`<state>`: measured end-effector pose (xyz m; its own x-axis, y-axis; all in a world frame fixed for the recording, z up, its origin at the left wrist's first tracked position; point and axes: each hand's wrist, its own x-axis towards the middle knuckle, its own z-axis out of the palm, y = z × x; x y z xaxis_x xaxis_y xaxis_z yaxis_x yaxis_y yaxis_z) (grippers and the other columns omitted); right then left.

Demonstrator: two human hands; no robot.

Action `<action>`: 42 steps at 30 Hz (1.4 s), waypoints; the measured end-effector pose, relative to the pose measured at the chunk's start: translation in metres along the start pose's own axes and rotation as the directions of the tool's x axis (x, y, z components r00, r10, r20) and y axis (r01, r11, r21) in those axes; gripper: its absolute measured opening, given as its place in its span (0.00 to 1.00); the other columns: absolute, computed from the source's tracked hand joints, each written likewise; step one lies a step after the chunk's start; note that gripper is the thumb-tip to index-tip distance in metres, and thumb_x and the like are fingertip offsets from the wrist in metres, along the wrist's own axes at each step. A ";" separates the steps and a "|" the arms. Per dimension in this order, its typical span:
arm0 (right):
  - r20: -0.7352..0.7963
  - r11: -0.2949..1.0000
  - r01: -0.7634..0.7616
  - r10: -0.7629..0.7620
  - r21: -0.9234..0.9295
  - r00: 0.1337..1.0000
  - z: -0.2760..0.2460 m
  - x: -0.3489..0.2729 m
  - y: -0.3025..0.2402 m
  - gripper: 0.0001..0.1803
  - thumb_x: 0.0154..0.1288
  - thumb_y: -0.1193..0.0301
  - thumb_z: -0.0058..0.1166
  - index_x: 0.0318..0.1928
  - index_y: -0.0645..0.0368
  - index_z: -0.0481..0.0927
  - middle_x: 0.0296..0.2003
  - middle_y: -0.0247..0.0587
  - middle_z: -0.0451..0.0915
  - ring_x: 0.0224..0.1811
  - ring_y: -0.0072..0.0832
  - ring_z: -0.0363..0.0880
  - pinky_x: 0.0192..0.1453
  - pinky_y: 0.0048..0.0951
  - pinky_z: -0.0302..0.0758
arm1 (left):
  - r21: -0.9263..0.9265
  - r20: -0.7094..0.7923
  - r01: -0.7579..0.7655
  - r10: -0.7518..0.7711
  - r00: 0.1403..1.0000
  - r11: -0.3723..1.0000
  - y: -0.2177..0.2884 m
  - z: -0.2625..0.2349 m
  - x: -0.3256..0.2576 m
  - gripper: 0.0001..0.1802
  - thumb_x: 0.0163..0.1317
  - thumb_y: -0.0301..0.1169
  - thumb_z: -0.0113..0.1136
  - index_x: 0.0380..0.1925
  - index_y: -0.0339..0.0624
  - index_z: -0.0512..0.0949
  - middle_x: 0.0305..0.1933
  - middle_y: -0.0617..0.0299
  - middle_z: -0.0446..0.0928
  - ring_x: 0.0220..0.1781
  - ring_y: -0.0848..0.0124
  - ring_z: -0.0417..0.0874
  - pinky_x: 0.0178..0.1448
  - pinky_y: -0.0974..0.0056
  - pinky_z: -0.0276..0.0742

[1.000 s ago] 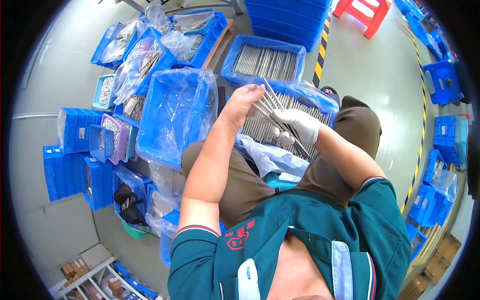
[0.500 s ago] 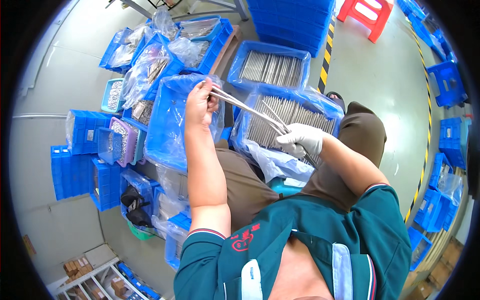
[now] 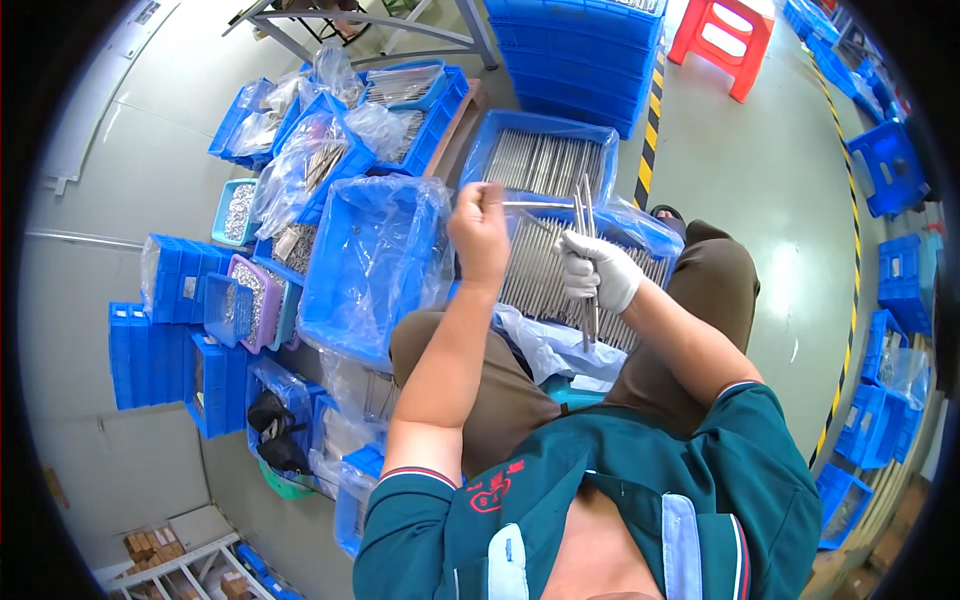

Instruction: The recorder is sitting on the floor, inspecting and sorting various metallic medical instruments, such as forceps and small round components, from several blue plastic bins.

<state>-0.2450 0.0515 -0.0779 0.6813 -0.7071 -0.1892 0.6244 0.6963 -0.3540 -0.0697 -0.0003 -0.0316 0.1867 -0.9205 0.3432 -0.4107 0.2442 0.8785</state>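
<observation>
My bare left hand (image 3: 478, 235) is closed, with a thin metal rod (image 3: 540, 204) sticking out of it to the right. That rod's far end meets the small bundle of metal rods (image 3: 588, 325) in my right hand (image 3: 600, 275). A white glove covers my right hand, and its fingers are wrapped round the bundle, whose ends show above and below the fist. Beneath both hands stands a plastic-lined blue crate of similar rods (image 3: 530, 275), laid in rows. Left of it is a blue crate (image 3: 345, 270) lined with clear plastic, with no rods visible inside.
Another blue crate of rods (image 3: 545, 160) stands beyond, before a tall stack of blue crates (image 3: 575, 70). Small baskets of metal parts (image 3: 262, 295) and more crates are at left. A red stool (image 3: 725, 45) stands far right, past a striped floor line (image 3: 648, 150).
My left hand has moved right, toward my right hand, and is off the lined crate. The rods in my right hand have swung from slanting to nearly upright.
</observation>
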 end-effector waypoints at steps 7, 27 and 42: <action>-0.250 0.934 0.327 -0.286 0.144 0.925 -0.005 0.005 -0.017 0.23 0.63 0.46 0.49 0.43 0.53 0.74 0.12 0.22 0.56 0.13 0.16 0.53 0.19 0.20 0.52 | -0.083 0.145 -0.159 0.170 0.975 0.984 0.025 0.042 -0.050 0.07 0.62 0.31 0.58 0.33 0.37 0.75 0.22 0.62 0.74 0.22 0.77 0.72 0.28 0.70 0.68; -0.197 0.775 0.558 -0.522 0.298 0.830 -0.018 -0.009 -0.072 0.09 0.65 0.66 0.53 0.31 0.55 0.70 0.23 0.35 0.71 0.26 0.29 0.72 0.41 0.36 0.72 | -0.479 0.681 0.839 -0.494 0.541 0.259 -0.026 0.018 -0.037 0.07 0.67 0.33 0.50 0.38 0.41 0.70 0.33 0.57 0.73 0.28 0.72 0.71 0.29 0.69 0.69; -0.042 0.438 0.679 -0.856 -0.589 0.516 0.130 0.030 0.009 0.17 0.62 0.60 0.57 0.28 0.57 0.68 0.21 0.35 0.70 0.22 0.24 0.68 0.33 0.26 0.68 | -0.647 0.734 0.667 -0.061 0.677 -0.370 0.016 0.023 -0.017 0.24 0.69 0.52 0.35 0.40 0.44 0.71 0.44 0.52 0.77 0.49 0.56 0.76 0.60 0.51 0.68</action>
<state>-0.1694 0.0520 0.0322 -0.1988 -0.9657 0.1668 0.5114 -0.2474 -0.8229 -0.0999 0.0119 -0.0307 -0.5033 -0.8617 -0.0648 0.8534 -0.5074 0.1194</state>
